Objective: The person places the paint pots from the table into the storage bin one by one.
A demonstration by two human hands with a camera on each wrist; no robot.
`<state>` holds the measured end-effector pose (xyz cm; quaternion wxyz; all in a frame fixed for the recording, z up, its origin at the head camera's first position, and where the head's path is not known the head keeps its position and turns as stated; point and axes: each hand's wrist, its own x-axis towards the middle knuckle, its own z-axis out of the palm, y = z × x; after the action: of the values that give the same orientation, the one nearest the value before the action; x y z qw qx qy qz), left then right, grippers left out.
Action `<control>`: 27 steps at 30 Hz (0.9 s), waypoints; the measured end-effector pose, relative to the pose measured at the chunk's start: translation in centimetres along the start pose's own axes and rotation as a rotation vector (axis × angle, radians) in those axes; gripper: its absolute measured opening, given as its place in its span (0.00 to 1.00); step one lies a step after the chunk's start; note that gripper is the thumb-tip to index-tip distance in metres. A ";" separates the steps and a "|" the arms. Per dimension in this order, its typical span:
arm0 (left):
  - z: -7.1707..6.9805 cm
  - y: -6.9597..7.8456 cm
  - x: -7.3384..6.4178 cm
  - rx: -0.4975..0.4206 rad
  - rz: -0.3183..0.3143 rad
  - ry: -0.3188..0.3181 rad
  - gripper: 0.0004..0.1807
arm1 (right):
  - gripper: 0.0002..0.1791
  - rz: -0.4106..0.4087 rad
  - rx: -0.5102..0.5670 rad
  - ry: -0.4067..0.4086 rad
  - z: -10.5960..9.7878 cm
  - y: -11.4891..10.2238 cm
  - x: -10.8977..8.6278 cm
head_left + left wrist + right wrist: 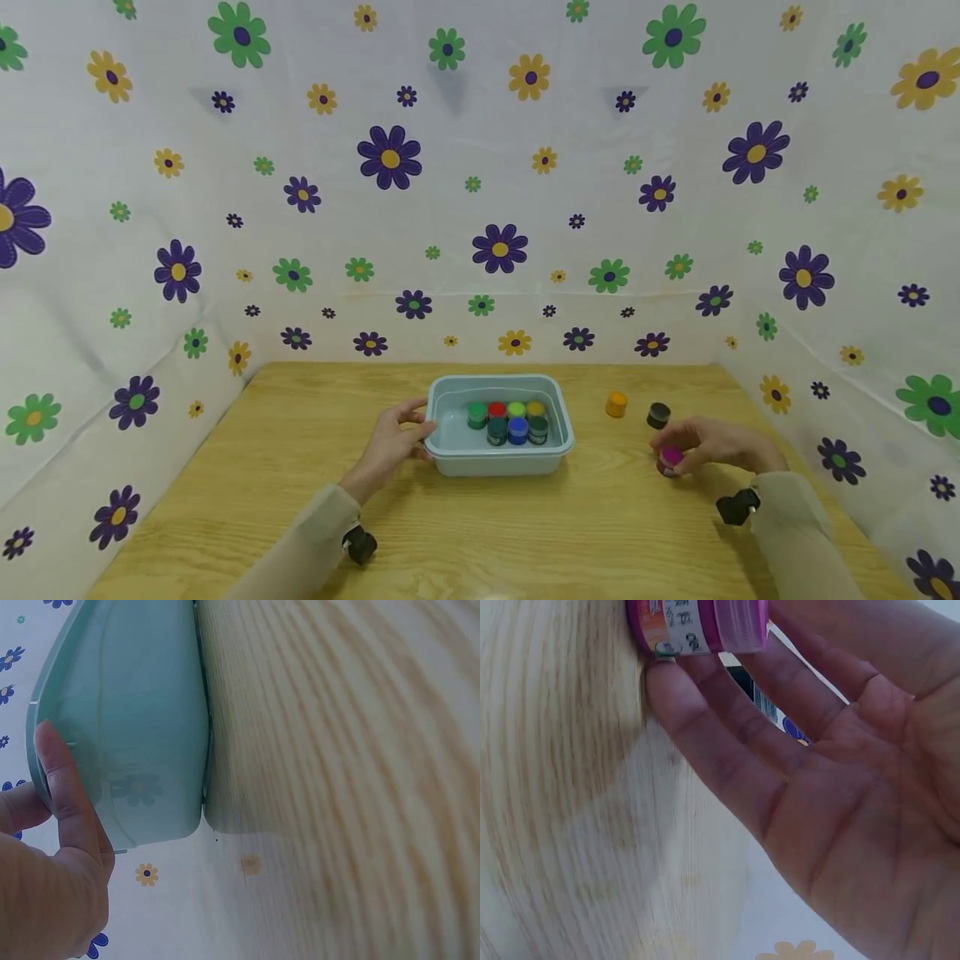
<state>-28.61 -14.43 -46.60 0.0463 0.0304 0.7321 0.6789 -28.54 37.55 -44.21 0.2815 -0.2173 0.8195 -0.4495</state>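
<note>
Our right hand (720, 442) has its thumb and fingers closed about a magenta jar (670, 461), right of the tub; we cannot tell whether the jar's base touches the wooden table (495, 533). Just behind it stands a black jar (658, 415), with an orange jar (617, 405) farther left. Our left hand (390, 440) grips the left rim of the light blue tub (498, 465), where seven jars (517, 430) sit in two rows. Flowered sheeting (450, 208) hangs beyond.

Probably "deli" on magenta jar (697, 627)
</note>
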 end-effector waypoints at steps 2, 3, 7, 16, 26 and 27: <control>0.0 0.0 0.0 0.000 0.003 0.000 0.28 | 0.25 0.002 -0.010 0.000 -0.1 0.1 0.1; 0.0 0.0 0.0 0.000 0.002 0.001 0.28 | 0.25 0.008 -0.022 0.004 -0.1 0.0 0.1; -0.1 0.1 0.0 -0.006 0.007 0.005 0.28 | 0.23 0.009 -0.069 0.017 -0.1 -0.1 0.4; -0.1 0.2 0.1 0.014 -0.005 -0.006 0.28 | 0.23 0.030 -0.019 0.054 0.5 -0.6 0.5; -0.1 0.2 0.1 0.026 -0.015 -0.002 0.28 | 0.25 0.019 -0.022 0.109 1.0 -2.1 1.4; -0.1 0.1 0.1 0.027 -0.017 -0.001 0.28 | 0.25 0.018 -0.022 0.114 1.1 -2.2 1.6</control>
<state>-28.77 -14.53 -46.50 0.0522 0.0250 0.7413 0.6686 -28.80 34.81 -43.18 0.2362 -0.1868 0.8410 -0.4496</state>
